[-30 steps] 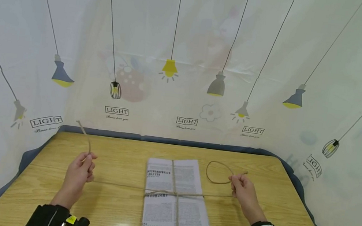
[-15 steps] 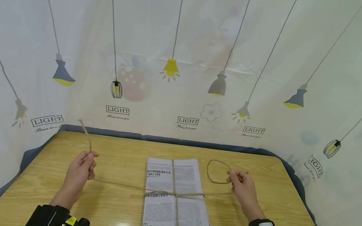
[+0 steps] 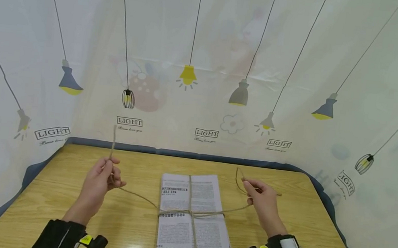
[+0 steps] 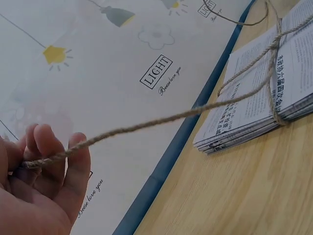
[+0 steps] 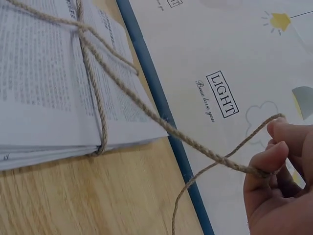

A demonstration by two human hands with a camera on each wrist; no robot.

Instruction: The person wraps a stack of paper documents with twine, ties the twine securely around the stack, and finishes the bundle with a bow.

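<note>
A stack of newspapers [image 3: 172, 234] lies on the wooden table, bound crosswise with twine [image 3: 192, 236]. Two twine ends run out sideways from the crossing on top. My left hand [image 3: 100, 180] pinches the left end, whose tip sticks up above the fingers; in the left wrist view the twine [image 4: 146, 122] sags slightly towards the stack. To the right of the stack my right hand [image 3: 263, 201] pinches the other end. A loop of loose twine [image 5: 195, 176] hangs by that hand in the right wrist view. Both hands are raised, apart from the newspapers.
The wooden table [image 3: 129, 230] has a dark blue edge strip [image 3: 181, 153] at the back. Behind it hangs a pale curtain [image 3: 212, 28] printed with lamps. Each wrist wears a black strap [image 3: 59, 236] with a small camera.
My left hand has moved right and slightly up, and my right hand slightly left, both nearer the stack. The twine has gone from taut to slack, and the loop at the right has narrowed.
</note>
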